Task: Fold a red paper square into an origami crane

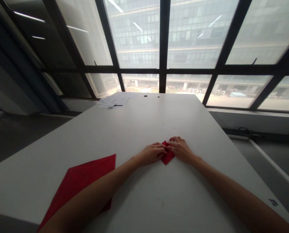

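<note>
A small piece of folded red paper [167,158] lies on the white table in front of me, its lower corner pointing toward me. From the left, my left hand [152,153] presses on its edge with bent fingers. My right hand [180,149] grips the opposite side, thumb and fingers closed over the upper part. The fingers of both hands hide much of the folds. Under my left forearm lies a larger red paper sheet [87,174], partly covered by the arm.
The white table [144,126] stretches away to large dark-framed windows. Loose white papers [119,98] with a dark pen-like stick [118,105] lie at its far left. Two small dark spots show near the far edge. A small dark label [273,202] is at the right edge.
</note>
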Demonstrator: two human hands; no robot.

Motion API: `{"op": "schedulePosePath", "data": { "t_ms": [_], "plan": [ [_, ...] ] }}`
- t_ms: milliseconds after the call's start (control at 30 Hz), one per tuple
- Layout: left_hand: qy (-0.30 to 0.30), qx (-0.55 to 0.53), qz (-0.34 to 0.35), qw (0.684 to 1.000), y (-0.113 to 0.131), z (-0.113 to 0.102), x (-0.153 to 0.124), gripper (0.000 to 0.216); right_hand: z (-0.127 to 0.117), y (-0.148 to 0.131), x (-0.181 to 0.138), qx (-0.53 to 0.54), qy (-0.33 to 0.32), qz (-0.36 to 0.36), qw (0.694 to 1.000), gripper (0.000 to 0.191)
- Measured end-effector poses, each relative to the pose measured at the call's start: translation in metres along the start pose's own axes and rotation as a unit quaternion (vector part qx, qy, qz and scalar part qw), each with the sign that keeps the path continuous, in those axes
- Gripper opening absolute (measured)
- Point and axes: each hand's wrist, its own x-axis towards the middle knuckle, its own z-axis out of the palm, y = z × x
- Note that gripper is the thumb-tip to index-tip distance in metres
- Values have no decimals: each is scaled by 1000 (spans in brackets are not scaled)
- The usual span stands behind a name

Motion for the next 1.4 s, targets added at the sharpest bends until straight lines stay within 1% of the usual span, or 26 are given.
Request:
{"op": "schedulePosePath", "data": {
  "t_ms": [233,367,467,533,600,733,833,1133,1300,1400],
  "plan": [
    [-3,1,-1,1000,1,-1,0,21,-1,2,0,1,-15,1,1000,32],
    [-8,5,-12,1000,0,-1,-1,22,2,5,2,23,-5,12,1000,33],
    [-12,5,-23,1000,-1,-1,-1,31,5,7,2,32,5,19,999,33],
    [-13,6,-21,1000,-1,-1,-2,39,5,8,2,28,5,16,999,33],
    [-11,6,-16,1000,-2,0,-2,41,3,7,1,23,3,9,1000,33],
    [-5,6,-25,1000,-2,2,-4,42,-1,4,-1,16,-3,-9,1000,37],
    [-3,7,-31,999,-4,4,-5,42,-2,3,-1,11,-6,-9,1000,37],
    [-14,19,-9,1000,-4,3,-4,35,-1,5,-1,-4,-16,-14,1000,32],
    [-11,23,-6,1000,-1,2,-3,35,-2,4,-1,-13,-16,-16,1000,32],
    [-20,27,-2,999,0,0,-3,33,-2,4,-1,-15,-21,-12,1000,33]
  ]
}}
